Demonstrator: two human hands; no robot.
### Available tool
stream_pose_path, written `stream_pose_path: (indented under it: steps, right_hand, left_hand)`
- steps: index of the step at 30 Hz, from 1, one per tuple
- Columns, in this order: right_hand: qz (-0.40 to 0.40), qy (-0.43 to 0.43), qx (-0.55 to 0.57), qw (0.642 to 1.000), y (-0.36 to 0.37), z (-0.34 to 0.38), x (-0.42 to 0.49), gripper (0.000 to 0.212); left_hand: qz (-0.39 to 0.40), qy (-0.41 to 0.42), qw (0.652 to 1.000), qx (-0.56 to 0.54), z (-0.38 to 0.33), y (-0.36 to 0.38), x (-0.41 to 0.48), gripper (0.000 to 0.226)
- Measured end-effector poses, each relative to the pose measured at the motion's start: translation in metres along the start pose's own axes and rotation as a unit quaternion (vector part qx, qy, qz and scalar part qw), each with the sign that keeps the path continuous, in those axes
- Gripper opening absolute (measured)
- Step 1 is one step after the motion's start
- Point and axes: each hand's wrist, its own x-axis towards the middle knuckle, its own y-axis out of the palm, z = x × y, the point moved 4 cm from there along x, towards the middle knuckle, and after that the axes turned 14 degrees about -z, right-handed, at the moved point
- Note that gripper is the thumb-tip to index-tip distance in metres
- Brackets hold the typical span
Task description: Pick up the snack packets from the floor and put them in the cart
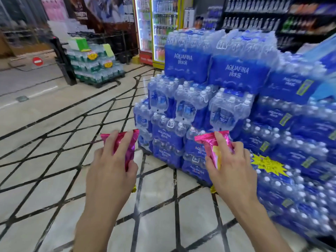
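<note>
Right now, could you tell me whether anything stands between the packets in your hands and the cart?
I cannot tell: no cart is in view. The left hand and right hand each hold a packet; ahead are water packs and bare floor.

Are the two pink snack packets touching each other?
Apart. The head view shows the left packet and the right packet held in separate hands, with floor and water packs visible between them.

Bright shop light, blurred, warped edges
</note>
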Motion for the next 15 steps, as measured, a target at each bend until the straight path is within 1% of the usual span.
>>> stream_pose_path:
  steps: [4, 8, 11, 15]
  right_hand:
    - [-0.032, 0.069, -0.037, 0.996, -0.039, -0.056, -0.021, 0.066]
    - [-0.053, 0.132, -0.094, 0.985, -0.083, -0.115, -0.047, 0.069]
    - [-0.08, 0.187, -0.134, 0.97, -0.124, -0.163, -0.072, 0.07]
    - [-0.117, 0.255, -0.184, 0.942, -0.19, -0.233, -0.111, 0.072]
  left_hand:
    - [0.035, 0.072, 0.995, -0.062, -0.057, 0.018, -0.012, 0.075]
    - [0.076, 0.148, 0.981, -0.098, -0.122, 0.036, -0.032, 0.076]
    - [0.102, 0.194, 0.967, -0.132, -0.178, 0.044, -0.058, 0.076]
    - [0.128, 0.26, 0.939, -0.184, -0.262, 0.045, -0.106, 0.078]
